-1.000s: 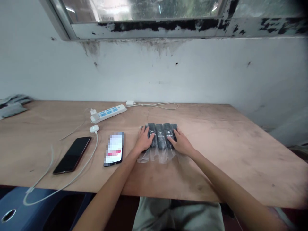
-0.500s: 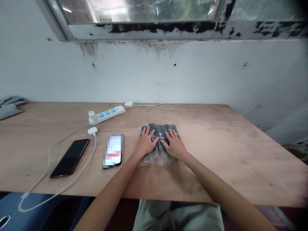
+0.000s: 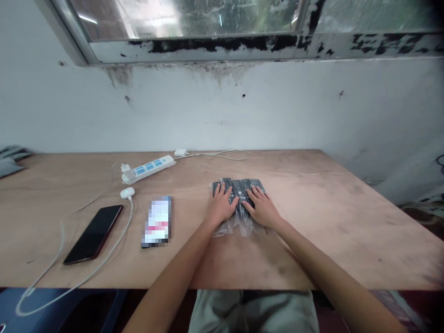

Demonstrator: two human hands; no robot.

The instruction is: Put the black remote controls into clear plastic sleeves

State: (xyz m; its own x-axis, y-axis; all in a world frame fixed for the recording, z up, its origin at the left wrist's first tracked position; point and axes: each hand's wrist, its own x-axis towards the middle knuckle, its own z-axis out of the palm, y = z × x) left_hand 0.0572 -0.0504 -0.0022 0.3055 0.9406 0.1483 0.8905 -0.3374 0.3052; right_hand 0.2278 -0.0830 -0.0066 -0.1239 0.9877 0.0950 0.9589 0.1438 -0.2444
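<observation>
Inside the tabletop's front edge (image 3: 249, 286), left hand (image 3: 221, 208) and right hand (image 3: 264, 208) spread flat on wrapped remotes (image 3: 239, 188), room rightward.

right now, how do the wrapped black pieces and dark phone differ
The black pieces sit in clear plastic; the dark phone looks bare. The left hand and right hand rest on the pieces; neither touches the phone. The pieces form a row; the phone is single. Both lie on the table.
</observation>
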